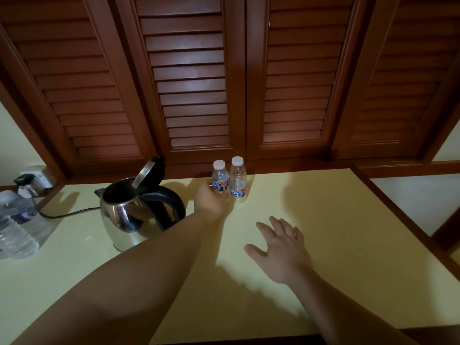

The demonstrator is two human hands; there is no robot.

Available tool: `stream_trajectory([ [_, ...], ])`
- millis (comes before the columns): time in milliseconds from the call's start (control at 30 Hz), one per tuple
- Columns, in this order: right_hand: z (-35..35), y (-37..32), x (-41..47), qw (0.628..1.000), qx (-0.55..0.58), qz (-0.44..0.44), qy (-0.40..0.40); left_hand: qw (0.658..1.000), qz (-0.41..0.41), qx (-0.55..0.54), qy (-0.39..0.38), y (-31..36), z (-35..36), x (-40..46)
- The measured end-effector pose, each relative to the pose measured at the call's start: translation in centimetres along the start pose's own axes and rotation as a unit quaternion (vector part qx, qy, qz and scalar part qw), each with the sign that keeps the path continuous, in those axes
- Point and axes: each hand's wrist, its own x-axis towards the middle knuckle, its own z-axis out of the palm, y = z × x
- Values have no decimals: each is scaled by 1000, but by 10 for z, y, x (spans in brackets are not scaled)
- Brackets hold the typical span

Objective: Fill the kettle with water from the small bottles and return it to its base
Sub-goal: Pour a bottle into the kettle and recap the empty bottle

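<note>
A steel kettle (129, 215) with a black handle stands on the pale yellow counter (336, 220), lid flipped up; its base is hidden under it. Two small capped water bottles stand side by side at the back. My left hand (211, 199) reaches past the kettle and grips the left small bottle (220, 178) around its lower half. The right small bottle (238, 179) stands free just beside it. My right hand (278, 247) hovers low over the counter with fingers spread, holding nothing.
A black cord (67, 214) runs from the kettle to a wall socket (32, 180) at the left. Large clear water bottles (15, 227) sit at the counter's left edge. Dark louvred wooden shutters (194, 78) rise behind the counter. A wooden rim edges the counter at right.
</note>
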Motion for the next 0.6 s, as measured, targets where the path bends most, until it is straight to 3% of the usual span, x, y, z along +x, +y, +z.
stream_trajectory([
  [367,1,-1,1,1000,4,-1,16,996,29,62,-48,-5,14,24],
  [600,5,2,3,999,7,-1,46,991,-7,91,-100,-24,12,12],
])
